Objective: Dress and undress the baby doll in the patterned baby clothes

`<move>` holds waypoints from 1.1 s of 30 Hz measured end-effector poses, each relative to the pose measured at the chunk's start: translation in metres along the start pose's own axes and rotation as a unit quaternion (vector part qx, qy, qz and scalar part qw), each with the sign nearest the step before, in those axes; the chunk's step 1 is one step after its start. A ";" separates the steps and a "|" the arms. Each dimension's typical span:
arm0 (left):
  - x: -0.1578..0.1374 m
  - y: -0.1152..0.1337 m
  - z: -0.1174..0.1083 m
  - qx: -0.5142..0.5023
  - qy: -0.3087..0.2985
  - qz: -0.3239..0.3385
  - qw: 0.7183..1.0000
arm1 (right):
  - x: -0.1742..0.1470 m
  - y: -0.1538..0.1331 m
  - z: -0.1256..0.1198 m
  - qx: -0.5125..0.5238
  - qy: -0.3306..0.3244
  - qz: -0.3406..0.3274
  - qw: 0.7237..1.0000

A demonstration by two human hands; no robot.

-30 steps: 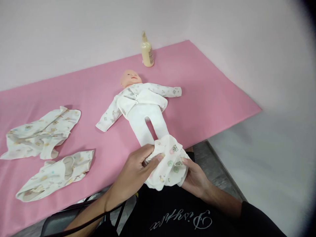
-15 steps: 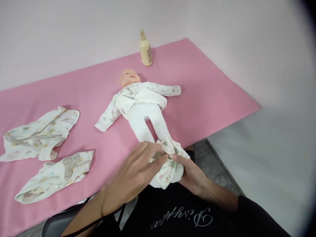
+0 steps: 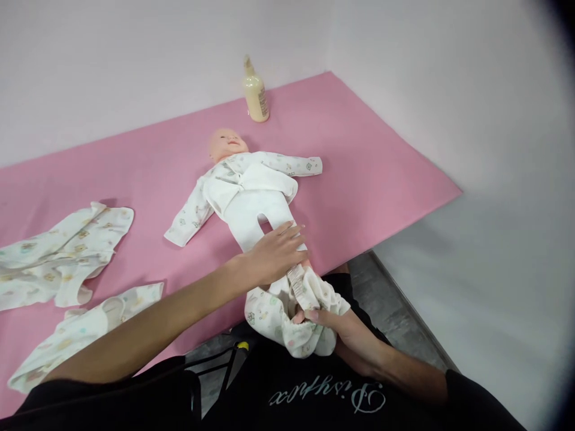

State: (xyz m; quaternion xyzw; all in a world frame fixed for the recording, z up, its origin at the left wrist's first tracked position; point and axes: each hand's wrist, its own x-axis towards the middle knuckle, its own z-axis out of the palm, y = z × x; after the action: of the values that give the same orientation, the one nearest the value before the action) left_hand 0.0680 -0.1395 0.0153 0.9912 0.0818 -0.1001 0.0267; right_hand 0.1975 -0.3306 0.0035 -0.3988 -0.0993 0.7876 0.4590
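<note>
A baby doll (image 3: pixel 258 206) lies on its back, in a white patterned jacket and white leggings, its head towards the far side. My left hand (image 3: pixel 281 254) is closed over one of its lower legs, fingers across the white cloth. Below that, my right hand (image 3: pixel 335 326) grips a bunched pair of patterned baby pants (image 3: pixel 274 320) by its gathered edge. The pants surround the ends of the doll's legs, with a bit of skin-coloured foot showing in an opening. My right fingers are partly hidden by the cloth.
A pump bottle (image 3: pixel 257 99) of pale yellow liquid stands beyond the doll's head. To the left on the pink table (image 3: pixel 368 155) lie a patterned baby shirt (image 3: pixel 74 251) and another small garment (image 3: pixel 76 341), partly behind my left forearm. The near table edge runs under the doll's feet.
My left hand has left the pants' edge and moved up onto the doll's leg. My right hand keeps hold of the pants, which now sit open around the feet. The view has shifted slightly.
</note>
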 end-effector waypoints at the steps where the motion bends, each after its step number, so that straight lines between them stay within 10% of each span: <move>1: 0.002 0.000 0.001 0.004 -0.007 0.006 1.000 | 0.000 0.000 -0.002 -0.006 -0.002 -0.002 1.000; 20: -0.001 -0.022 -0.036 -0.173 0.098 0.000 0.980 | 0.001 0.007 -0.022 0.083 0.016 -0.036 0.996; 33: 0.003 -0.008 -0.001 -0.031 0.066 0.007 0.997 | -0.013 -0.016 -0.015 0.178 0.110 -0.129 0.969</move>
State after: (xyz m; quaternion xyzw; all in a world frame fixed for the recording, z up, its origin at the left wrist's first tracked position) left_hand 0.0700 -0.1313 0.0153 0.9949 0.0800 -0.0319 0.0524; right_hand 0.2215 -0.3353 0.0088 -0.3788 0.0432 0.6779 0.6286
